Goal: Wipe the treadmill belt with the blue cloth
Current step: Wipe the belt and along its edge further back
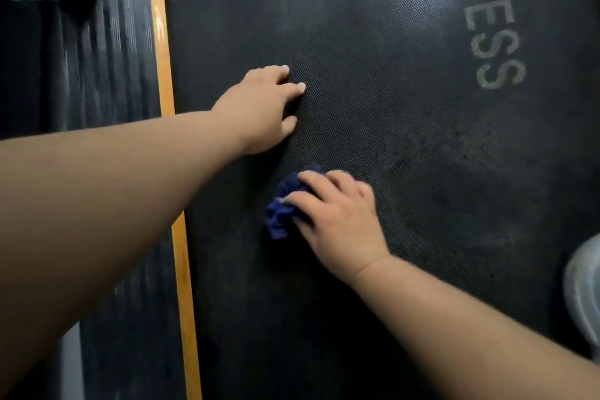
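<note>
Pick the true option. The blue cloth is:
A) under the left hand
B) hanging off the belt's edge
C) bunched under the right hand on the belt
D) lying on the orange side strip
C: the right hand grips the bunched cloth against the belt, while the left hand rests on the belt with its fingers spread and no cloth under it.

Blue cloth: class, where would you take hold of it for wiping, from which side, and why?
Grip the cloth over its bunched top, coming from above on the right, as the right hand does. It lies crumpled in a wad on the belt, so a closing hand can gather its folds; the left hand rests beyond it.
</note>
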Tool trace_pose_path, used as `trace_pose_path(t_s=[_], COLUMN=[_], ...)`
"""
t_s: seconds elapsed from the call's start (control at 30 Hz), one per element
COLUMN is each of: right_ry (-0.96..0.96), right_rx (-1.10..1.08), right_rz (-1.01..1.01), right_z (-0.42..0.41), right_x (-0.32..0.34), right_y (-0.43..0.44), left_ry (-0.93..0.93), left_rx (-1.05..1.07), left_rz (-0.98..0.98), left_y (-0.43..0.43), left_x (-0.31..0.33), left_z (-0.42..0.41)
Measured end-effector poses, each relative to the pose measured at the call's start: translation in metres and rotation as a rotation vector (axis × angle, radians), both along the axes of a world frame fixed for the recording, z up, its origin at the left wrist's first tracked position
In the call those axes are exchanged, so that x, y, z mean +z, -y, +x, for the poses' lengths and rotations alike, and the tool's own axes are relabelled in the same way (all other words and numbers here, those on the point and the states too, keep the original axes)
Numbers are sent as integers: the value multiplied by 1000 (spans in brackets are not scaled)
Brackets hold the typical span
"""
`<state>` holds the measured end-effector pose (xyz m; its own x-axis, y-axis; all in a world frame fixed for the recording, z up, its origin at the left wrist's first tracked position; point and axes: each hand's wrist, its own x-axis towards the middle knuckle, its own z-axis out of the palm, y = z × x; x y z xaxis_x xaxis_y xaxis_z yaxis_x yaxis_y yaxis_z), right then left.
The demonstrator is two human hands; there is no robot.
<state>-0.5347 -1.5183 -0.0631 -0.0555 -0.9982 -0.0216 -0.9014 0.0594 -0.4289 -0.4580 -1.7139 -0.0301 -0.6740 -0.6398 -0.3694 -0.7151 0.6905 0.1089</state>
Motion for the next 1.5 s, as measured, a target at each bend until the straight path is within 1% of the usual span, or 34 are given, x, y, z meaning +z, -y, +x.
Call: trace_pose_path(t_s=[0.07,0.1,0.17,0.23,0.27,0.3,0.33,0.37,0.47,0.53,0.6,0.67,0.73,0.83,0.9,0.93,0.97,1.03,1.13,1.2,1.27,1.3,1.37,1.43,1.5], right_ry=[-60,-108,-185,-131,-90,-85,-93,-88,8,63,95,77,-1,-59,-60,-76,-85,-40,58,112,96,69,-18,-30,-1], right_rx=[-24,-91,-323,-567,-651,-676,-638,-555,-252,-105,-8,12,-118,-509,-757,-803,-785,-618,-183,3,58,20,-193,-506,-817], right_rz=[-53,-71,-61,31,70,88,82,56,-27,-43,-76,-125,-154,-61,35,49,29,-56,-50,-43,-89,-108,-140,-81,-37], right_z=[-33,-53,-94,-126,-134,-132,-122,-105,-31,5,4,-26,-72,-141,-148,-137,-120,-66,12,15,-18,-42,-97,-141,-143], right_x=[-1,-1,2,7,9,10,11,10,-1,-7,-11,-14,-14,-1,4,4,3,0,-5,-7,-9,-9,-10,-5,-4], right_y=[10,17,31,42,46,49,51,51,39,26,22,26,29,24,24,26,28,32,15,2,-3,-4,-9,-7,6], left_ry=[4,7,9,-3,-9,-12,-12,-11,-16,-5,-21,-43,-38,-5,43,72,94,125,155,163,161,156,143,158,181], left_rx=[27,43,48,29,20,13,15,21,25,35,35,24,24,20,-23,-42,-52,-57,-72,-84,-76,-76,-71,-69,-89], left_rz=[1,3,8,14,15,15,16,17,7,32,32,18,24,28,16,20,26,52,78,85,75,69,61,29,-11], left_y=[-4,-5,-4,-1,0,0,-1,-1,0,1,1,-1,-2,-1,-2,-3,-4,-5,-3,-3,-6,-7,-9,-11,-16], left_x=[0,1,6,8,8,6,5,4,3,4,1,-3,-6,-4,-3,-4,-6,-5,-3,-3,-3,-4,-6,-9,-11], left_z=[-2,-2,-2,0,1,2,2,2,2,2,4,7,8,7,6,6,5,4,4,2,2,3,2,2,1])
